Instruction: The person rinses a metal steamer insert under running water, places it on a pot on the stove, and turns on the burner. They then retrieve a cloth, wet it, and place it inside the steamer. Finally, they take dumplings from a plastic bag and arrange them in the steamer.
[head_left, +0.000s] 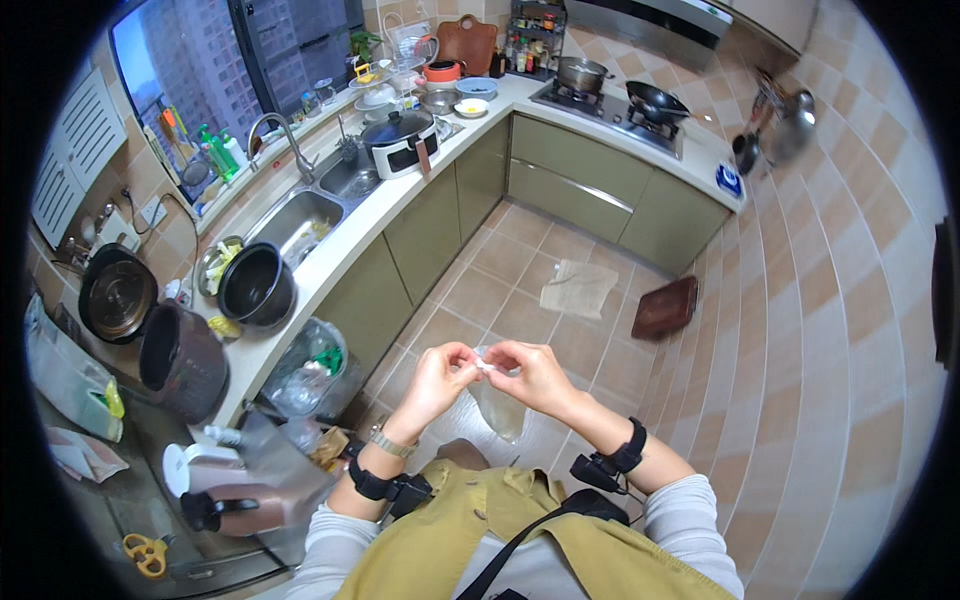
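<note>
In front of my chest, my left hand (445, 372) and my right hand (525, 369) meet at the fingertips. Both pinch the twisted or gathered white top of a translucent plastic bag (504, 414), which hangs below them. The bag looks pale; what it holds cannot be made out. A watch is on my left wrist, and black straps with small devices sit on both forearms. Under the hands lies the tiled floor, with a beige cloth (579, 289) farther ahead.
On the left counter stand a black pot (257, 285), a double sink (300, 225) and a white-and-black cooker (401, 146). Below is a lined trash bin (309, 369). Yellow-handled scissors (146, 555) lie lower left. A brown rectangular object (665, 307) leans near the right wall; a gas stove (607, 112) is ahead.
</note>
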